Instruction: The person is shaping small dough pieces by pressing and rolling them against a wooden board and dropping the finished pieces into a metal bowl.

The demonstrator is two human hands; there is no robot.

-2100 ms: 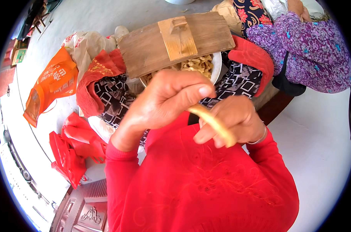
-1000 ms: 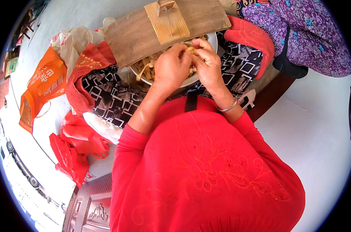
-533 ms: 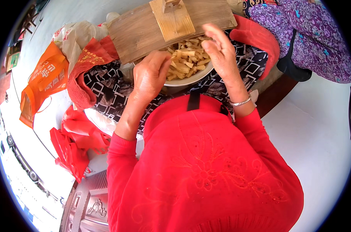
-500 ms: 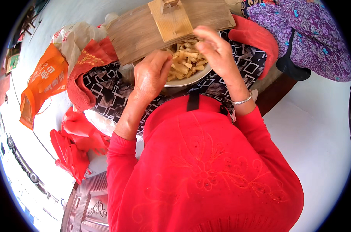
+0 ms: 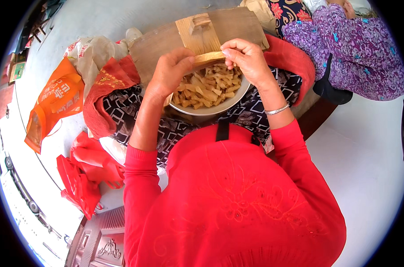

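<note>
A limp, yellowish-brown strip [image 5: 209, 57], which looks like pickled vegetable, is stretched between my two hands. My left hand [image 5: 171, 71] pinches its left end. The other end is between the thumb and fingers of my right hand [image 5: 248, 61], which has a bangle at the wrist. Just below the strip is a white bowl [image 5: 209, 111] on my lap, heaped with short cut pieces [image 5: 206, 86] of the same colour. Behind my hands lies a wide wooden board [image 5: 153, 51]. A paler wooden piece with a small raised block [image 5: 199, 24] is fixed or set across it.
A red towel [image 5: 295, 60] and patterned cloth [image 5: 130, 109] cover my legs. Orange [image 5: 57, 98], red [image 5: 88, 162] and whitish [image 5: 97, 51] bags sit at my left. At the far right is another person in purple patterned clothing [image 5: 358, 53], with a hand partly showing.
My hands were apart over the bowl, with no strip visible between them. Now they hold a strip taut between them, higher up by the board. More of the bowl shows.
</note>
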